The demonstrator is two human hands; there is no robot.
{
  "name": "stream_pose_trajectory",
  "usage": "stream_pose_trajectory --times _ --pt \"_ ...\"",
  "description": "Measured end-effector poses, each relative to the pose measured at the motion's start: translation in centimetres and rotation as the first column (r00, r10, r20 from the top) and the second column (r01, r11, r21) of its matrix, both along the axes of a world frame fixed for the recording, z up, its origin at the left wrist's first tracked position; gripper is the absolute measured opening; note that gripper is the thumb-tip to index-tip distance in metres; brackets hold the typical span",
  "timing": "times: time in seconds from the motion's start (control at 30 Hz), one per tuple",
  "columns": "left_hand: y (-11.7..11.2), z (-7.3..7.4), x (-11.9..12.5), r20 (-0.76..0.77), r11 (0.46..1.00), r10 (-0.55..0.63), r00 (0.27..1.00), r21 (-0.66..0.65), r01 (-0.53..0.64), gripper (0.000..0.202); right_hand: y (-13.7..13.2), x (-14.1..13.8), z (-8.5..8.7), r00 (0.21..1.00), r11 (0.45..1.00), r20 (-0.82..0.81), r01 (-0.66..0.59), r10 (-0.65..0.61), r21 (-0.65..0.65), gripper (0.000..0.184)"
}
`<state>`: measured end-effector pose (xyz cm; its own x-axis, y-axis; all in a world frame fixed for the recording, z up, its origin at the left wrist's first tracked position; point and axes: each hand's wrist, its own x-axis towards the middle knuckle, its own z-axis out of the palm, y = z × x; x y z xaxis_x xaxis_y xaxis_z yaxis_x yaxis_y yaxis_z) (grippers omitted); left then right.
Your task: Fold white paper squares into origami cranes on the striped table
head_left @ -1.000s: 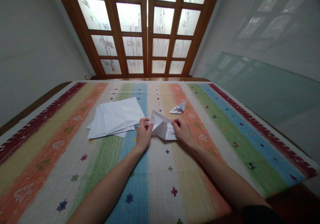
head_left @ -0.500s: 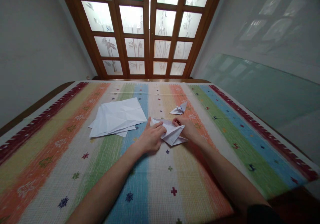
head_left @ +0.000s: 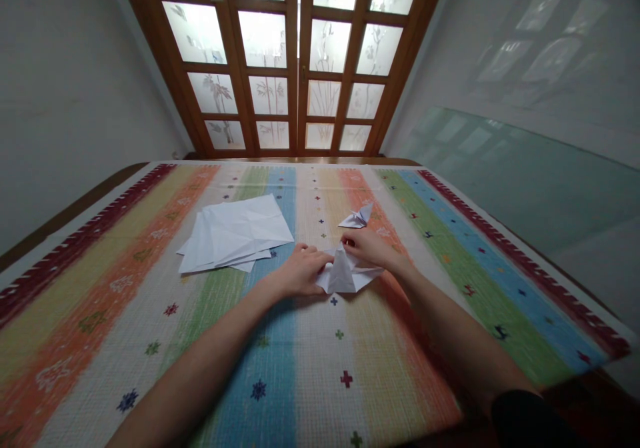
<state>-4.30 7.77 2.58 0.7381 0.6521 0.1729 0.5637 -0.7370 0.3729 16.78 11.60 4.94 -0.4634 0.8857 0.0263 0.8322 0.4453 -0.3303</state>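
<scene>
A partly folded sheet of white paper (head_left: 342,276) lies on the tablecloth between my hands, with one pointed flap standing up in its middle. My left hand (head_left: 304,269) grips its left side, fingers curled over the edge. At the top of the raised flap, my right hand (head_left: 367,247) pinches the paper between thumb and fingers. Just beyond the right hand sits a small folded paper figure (head_left: 357,217) with a pointed wing. The fingertips are partly hidden behind the paper.
A loose stack of creased white sheets (head_left: 235,229) lies to the left of my hands. The striped tablecloth (head_left: 300,381) covers the table. Wooden doors with frosted panes (head_left: 300,68) stand beyond the far edge, and a glass panel (head_left: 525,195) leans at the right wall.
The folded paper has been turned and opened, so its flap now points up instead of to the right. Both hands have shifted slightly with it.
</scene>
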Motion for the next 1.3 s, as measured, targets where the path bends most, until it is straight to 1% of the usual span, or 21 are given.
stream_pose_trajectory --times 0.07,0.17,0.27,0.33,0.43,0.5,0.57,0.63,0.7,0.77,0.8,0.83,0.87,0.9,0.97,1.0,1.03,1.1,1.17,1.2,1.3 --pt "0.1 0.0 -0.2 0.024 1.000 -0.006 1.000 -0.019 0.006 0.047 0.3 -0.1 0.3 0.999 1.000 0.045 -0.022 0.022 -0.002 0.014" --pt "0.1 0.1 -0.7 0.034 0.997 -0.064 0.997 -0.038 0.065 0.043 0.7 0.0 0.6 0.995 1.000 0.097 -0.028 0.028 0.000 0.013" --pt "0.0 0.1 -1.2 0.014 0.992 -0.121 0.993 -0.033 0.122 0.022 1.2 0.2 0.7 0.992 1.000 0.127 0.003 -0.006 0.022 0.014" --pt "-0.2 0.2 -1.5 -0.011 0.989 -0.148 0.989 -0.018 0.148 0.014 1.6 0.4 0.6 0.990 0.999 0.135 0.025 -0.028 0.028 0.014" --pt "-0.9 0.2 -1.5 -0.061 0.984 -0.178 0.982 0.019 0.179 0.018 2.3 0.8 0.4 0.991 0.999 0.127 0.031 -0.032 0.011 0.015" --pt "-1.5 0.2 -1.4 -0.095 0.975 -0.217 0.971 0.032 0.221 0.023 2.9 1.2 0.2 0.995 1.000 0.103 -0.001 0.004 -0.030 0.014" --pt "-2.1 0.1 -1.3 -0.107 0.961 -0.272 0.956 0.028 0.276 0.027 3.6 1.7 0.1 0.995 0.992 0.069 -0.063 0.071 -0.107 0.013" --pt "-2.6 -0.1 -1.4 -0.068 0.953 -0.301 0.951 0.020 0.303 0.028 4.2 2.3 -0.2 0.990 0.969 0.001 -0.136 0.140 -0.208 0.011" --pt "-2.8 -0.3 -1.6 0.047 0.969 -0.248 0.968 -0.005 0.249 0.019 4.5 2.9 -0.8 0.978 0.920 -0.119 -0.203 0.173 -0.335 0.011" --pt "-2.7 -0.3 -1.9 0.247 0.994 -0.053 0.968 -0.080 0.075 0.007 4.3 3.4 -1.6 0.946 0.843 -0.292 -0.269 0.141 -0.466 0.014" --pt "-2.5 -0.2 -2.0 0.366 0.988 0.087 0.927 -0.149 -0.034 0.008 4.1 3.6 -2.0 0.918 0.804 -0.383 -0.303 0.102 -0.512 0.016" --pt "-2.2 0.0 -2.1 0.481 0.964 0.227 0.847 -0.232 -0.127 0.010 3.9 3.6 -2.5 0.875 0.780 -0.482 -0.336 0.052 -0.527 0.018" --pt "-1.9 0.1 -2.1 0.583 0.930 0.346 0.735 -0.317 -0.186 0.011 3.6 3.6 -3.0 0.852 0.778 -0.522 -0.354 0.039 -0.520 0.021" --pt "-1.5 0.4 -2.1 0.666 0.896 0.432 0.608 -0.392 -0.206 0.011 3.3 3.5 -3.4 0.829 0.787 -0.559 -0.359 0.022 -0.502 0.023" --pt "-0.6 0.7 -1.9 0.778 0.861 0.508 0.370 -0.477 -0.179 0.015 2.6 3.1 -3.9 0.776 0.798 -0.630 -0.364 -0.025 -0.480 0.030" --pt "-0.3 0.8 -1.8 0.808 0.855 0.518 0.280 -0.493 -0.160 0.018 2.3 2.9 -4.1 0.758 0.799 -0.651 -0.364 -0.045 -0.478 0.033" --pt "0.0 0.8 -1.7 0.825 0.853 0.521 0.217 -0.501 -0.145 0.019 2.0 2.6 -4.1 0.747 0.795 -0.662 -0.365 -0.061 -0.485 0.036" --pt "0.5 0.8 -1.7 0.831 0.845 0.533 0.160 -0.514 -0.146 0.019 1.3 2.2 -3.9 0.743 0.775 -0.664 -0.369 -0.086 -0.513 0.041" --pt "0.8 0.6 -1.7 0.821 0.833 0.548 0.159 -0.518 -0.196 0.019 0.7 1.6 -3.3 0.713 0.766 -0.687 -0.362 -0.140 -0.532 0.045" --pt "0.9 0.5 -1.8 0.815 0.827 0.554 0.167 -0.516 -0.226 0.019 0.4 1.4 -3.0 0.676 0.769 -0.713 -0.351 -0.186 -0.534 0.045" --pt "1.1 0.1 -1.9 0.797 0.815 0.568 0.206 -0.511 -0.271 0.022 -0.2 0.8 -2.1 0.500 0.810 -0.792 -0.263 -0.350 -0.524 0.035"
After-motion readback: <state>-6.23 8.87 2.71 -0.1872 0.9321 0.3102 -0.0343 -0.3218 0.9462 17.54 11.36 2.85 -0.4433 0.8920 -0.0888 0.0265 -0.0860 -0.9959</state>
